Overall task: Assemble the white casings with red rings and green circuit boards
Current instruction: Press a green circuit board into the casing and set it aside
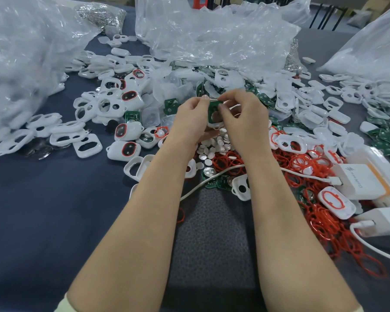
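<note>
Green circuit board (pixel 212 110) pinched, white charger (pixel 358 184) lettering unreadable

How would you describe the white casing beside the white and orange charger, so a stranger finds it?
Find the white and orange charger block at the right edge of the dark table. Nearer the person, on the heap of red rubber rings, lies a white oval plastic casing. Unlike its neighbours, it shows a red ring on its upturned face.
</note>
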Available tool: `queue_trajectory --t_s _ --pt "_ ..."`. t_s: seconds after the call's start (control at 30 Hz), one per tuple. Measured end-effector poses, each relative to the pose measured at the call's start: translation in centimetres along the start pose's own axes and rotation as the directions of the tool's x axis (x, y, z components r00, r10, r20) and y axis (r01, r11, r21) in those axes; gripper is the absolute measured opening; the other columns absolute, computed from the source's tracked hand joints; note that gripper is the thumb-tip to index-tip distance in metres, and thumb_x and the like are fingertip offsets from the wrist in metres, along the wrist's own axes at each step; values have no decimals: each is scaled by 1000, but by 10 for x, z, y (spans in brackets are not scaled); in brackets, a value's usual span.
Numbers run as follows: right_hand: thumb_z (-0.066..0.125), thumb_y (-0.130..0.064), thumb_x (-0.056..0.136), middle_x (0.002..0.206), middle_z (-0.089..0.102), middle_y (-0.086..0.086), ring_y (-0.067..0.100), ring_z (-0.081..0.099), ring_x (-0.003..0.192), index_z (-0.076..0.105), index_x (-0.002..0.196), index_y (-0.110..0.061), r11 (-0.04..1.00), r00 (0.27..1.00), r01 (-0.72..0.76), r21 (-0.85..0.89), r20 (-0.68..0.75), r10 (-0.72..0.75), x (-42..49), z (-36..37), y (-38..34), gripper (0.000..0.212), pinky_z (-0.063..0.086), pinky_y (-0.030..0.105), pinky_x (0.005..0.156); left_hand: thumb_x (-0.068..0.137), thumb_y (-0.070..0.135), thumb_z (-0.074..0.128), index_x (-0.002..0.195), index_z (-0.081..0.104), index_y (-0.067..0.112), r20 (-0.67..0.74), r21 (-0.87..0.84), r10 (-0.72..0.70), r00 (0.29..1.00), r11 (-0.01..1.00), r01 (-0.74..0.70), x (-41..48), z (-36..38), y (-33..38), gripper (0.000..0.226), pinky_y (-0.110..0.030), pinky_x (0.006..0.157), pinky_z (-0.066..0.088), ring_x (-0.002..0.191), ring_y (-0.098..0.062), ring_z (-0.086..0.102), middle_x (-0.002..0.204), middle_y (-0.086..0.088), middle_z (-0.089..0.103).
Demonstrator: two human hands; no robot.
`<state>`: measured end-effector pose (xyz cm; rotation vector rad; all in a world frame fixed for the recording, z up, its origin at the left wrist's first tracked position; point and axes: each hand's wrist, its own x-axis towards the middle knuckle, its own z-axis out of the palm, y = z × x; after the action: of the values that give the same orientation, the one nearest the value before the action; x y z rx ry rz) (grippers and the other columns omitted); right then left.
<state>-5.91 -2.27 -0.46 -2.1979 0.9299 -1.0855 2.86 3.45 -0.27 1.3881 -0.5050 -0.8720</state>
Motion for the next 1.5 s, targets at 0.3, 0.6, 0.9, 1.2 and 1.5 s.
queue_trajectory --t_s 0.3,0.6,0.9,1.2,1.5 --pt "60 -13 90 97 64 8 16 62 80 69 100 -16 1000 1000 -3 6 -24 3 -1 3 3 14 52 36 81 101 15 44 90 58 22 -2 -2 40 999 999 -40 -2 -1 -1 19 -28 64 60 85 -21 67 99 -7 65" --pt "60 -16 90 90 66 3 14 62 80 65 102 -20 993 998 -61 100 -12 62 0 4 5 14 50 25 76 101 13 44 92 59 23 18 -40 36 999 999 -35 -2 -3 0 20 -26 63 59 74 -16 66 93 -5 65" --pt "66 -17 89 88 69 -2 13 66 85 66 96 -19 875 960 -280 395 89 266 4 2 8 8 53 26 73 100 15 48 89 61 22 40 -106 35 999 994 -31 -1 -5 0 18 -28 61 59 69 -18 69 90 -6 67" --pt "61 -17 91 88 70 1 11 64 79 69 96 -17 841 948 -319 437 136 289 6 -1 10 9 51 22 68 97 10 52 96 61 17 40 -157 48 998 987 -41 1 -8 0 12 -26 61 58 68 -17 71 96 -9 67" --pt "64 -21 89 89 68 -6 7 63 84 68 97 -20 904 966 -259 341 119 231 5 2 9 9 50 23 73 97 7 50 102 61 15 25 -172 37 999 985 -32 1 -10 1 15 -25 63 58 72 -17 71 102 -10 66"
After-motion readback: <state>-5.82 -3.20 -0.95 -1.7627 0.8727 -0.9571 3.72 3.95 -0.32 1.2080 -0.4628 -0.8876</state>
